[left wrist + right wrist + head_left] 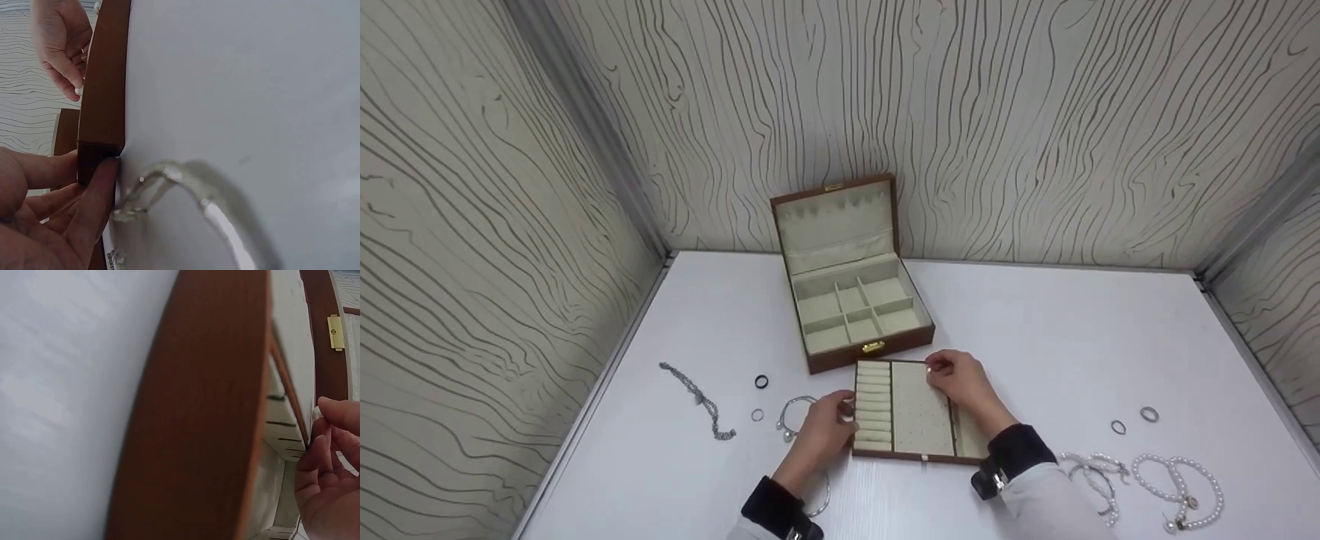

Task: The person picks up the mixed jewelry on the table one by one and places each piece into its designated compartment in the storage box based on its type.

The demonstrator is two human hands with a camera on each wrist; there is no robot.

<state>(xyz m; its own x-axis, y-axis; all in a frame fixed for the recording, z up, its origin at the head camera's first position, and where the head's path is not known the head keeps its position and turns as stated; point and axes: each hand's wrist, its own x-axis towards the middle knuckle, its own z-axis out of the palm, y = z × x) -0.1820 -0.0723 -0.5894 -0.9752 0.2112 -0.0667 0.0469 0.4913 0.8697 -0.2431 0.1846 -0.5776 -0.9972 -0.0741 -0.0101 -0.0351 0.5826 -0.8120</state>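
Observation:
A brown jewelry tray (885, 454) lies on the table, with cream ring rolls (874, 405) at its left and a flat pad (922, 412) dotted with tiny holes in the middle. My left hand (823, 431) grips the tray's left side, fingers and thumb at its corner in the left wrist view. Over the pad's far right corner, my right hand (964, 382) pinches a small white pearl (317, 413) between thumb and fingertip. The pearl (79, 90) shows in the left wrist view too. My right forearm covers part of the tray's right compartment.
Behind the tray stands an open brown jewelry box (900, 345) with cream compartments. To the left lie a silver chain bracelet (699, 397), a dark ring (761, 382), a silver ring (757, 414) and a bangle (791, 409). Pearl bracelets (1207, 480) and two rings (1149, 414) lie at right.

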